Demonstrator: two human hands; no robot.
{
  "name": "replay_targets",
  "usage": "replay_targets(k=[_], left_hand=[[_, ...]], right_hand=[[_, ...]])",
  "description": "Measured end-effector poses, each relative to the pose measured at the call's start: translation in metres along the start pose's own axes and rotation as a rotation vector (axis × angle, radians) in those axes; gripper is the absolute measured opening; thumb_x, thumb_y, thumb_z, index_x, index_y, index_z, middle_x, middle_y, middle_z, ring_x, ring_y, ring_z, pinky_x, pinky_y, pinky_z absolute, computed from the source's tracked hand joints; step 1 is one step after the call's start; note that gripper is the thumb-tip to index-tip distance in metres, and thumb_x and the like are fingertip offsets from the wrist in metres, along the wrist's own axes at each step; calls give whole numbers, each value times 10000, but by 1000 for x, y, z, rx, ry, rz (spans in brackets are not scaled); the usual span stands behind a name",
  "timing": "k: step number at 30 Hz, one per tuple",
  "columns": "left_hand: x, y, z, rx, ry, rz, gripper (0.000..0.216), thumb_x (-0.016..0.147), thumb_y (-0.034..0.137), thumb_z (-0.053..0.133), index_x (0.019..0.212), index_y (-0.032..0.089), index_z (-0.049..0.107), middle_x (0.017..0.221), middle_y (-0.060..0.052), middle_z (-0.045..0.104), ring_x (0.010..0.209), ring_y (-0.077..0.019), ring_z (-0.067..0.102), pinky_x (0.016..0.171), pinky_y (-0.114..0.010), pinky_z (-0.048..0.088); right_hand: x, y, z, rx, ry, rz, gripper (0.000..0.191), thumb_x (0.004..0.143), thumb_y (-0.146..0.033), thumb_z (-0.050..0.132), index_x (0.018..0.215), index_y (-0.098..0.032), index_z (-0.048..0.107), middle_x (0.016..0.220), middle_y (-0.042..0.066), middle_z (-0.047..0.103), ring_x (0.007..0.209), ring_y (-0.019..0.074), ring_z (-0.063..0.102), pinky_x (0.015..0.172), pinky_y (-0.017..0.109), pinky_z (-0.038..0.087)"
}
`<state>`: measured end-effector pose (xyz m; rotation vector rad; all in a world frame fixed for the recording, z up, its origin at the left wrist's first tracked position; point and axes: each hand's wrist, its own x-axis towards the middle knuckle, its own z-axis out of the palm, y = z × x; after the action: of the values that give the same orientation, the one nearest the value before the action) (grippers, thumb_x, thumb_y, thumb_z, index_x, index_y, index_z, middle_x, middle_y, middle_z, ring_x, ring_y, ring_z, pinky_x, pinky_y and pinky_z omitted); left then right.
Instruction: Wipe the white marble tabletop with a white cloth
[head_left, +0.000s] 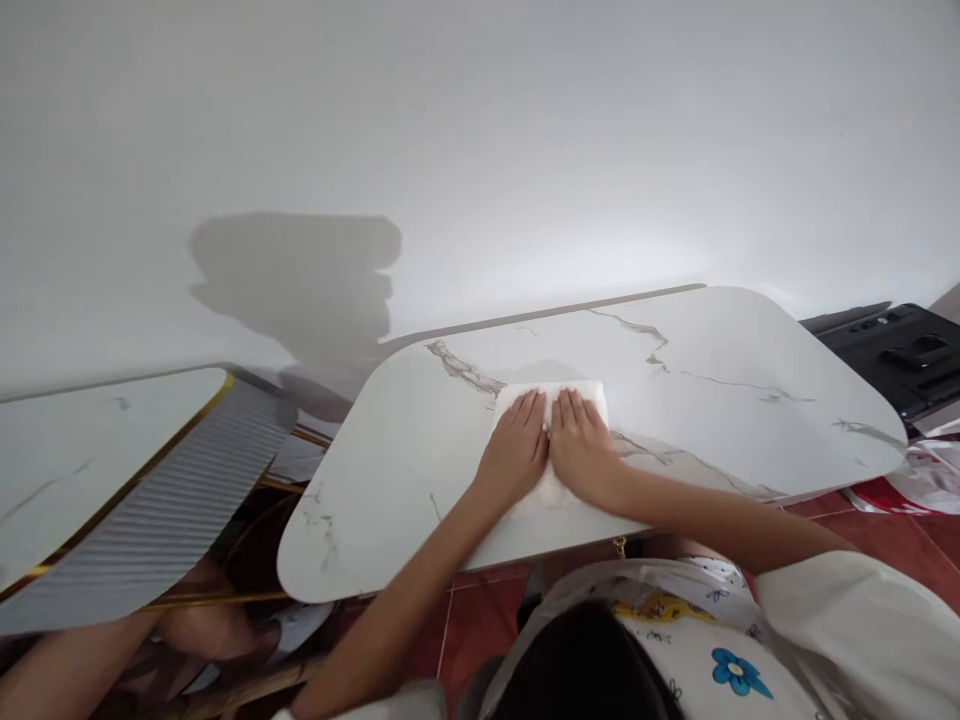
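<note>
A folded white cloth [547, 492] lies on a white tabletop [720, 410] with grey-brown marble veins and rounded corners. My left hand [517, 440] rests flat on the cloth's left part, fingers stretched out and pointing away from me. Beside it, my right hand [581, 445] presses flat on the right part in the same way. The two hands nearly meet at the middle of the cloth. Neither wraps its fingers round it. The hands hide much of the cloth, though its far edge and a part near me show.
A second marble-patterned table [97, 450] with a gold edge and ribbed grey side stands at left, a person's legs [202, 620] below it. A black appliance [900, 350] sits at right near a red-and-white plastic bag [930, 480]. A white wall [480, 150] runs behind.
</note>
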<state>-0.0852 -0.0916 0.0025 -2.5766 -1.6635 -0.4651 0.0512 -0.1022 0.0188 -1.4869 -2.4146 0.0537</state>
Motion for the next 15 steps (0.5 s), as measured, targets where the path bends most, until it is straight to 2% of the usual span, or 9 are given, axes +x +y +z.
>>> replay_targets(k=[4,8,11,15], left_hand=[[-41,27,-6,9,71,-121,558,941,256,237,1496,209,205,1470,-98,401,1377,-234,344,1119,-481,356],[-50,61,-1,-8,142,-183,623,939,254,279,1517,267,46,1470,-77,401,1372,-247,354,1105,-516,365],[-40,89,6,-54,121,-161,626,931,252,283,1518,238,66,1474,-95,393,1379,-255,340,1107,-512,353],[-17,113,14,-126,38,-60,583,918,264,275,1482,124,226,1489,-152,353,1407,-270,275,1119,-495,320]], right_hand=[[-33,-16,-5,106,-53,28,516,893,-105,345,1391,11,415,1463,230,335,1394,297,277,1128,470,302],[-57,3,-12,125,-54,-38,522,879,-78,351,1393,-57,439,1469,178,351,1391,259,288,1143,453,303],[-76,28,-20,88,-21,-15,581,861,-65,349,1437,-132,387,1469,138,357,1394,260,277,1120,501,333],[-90,61,-29,6,-70,33,562,855,-47,338,1412,-62,412,1471,188,337,1391,290,276,1102,491,355]])
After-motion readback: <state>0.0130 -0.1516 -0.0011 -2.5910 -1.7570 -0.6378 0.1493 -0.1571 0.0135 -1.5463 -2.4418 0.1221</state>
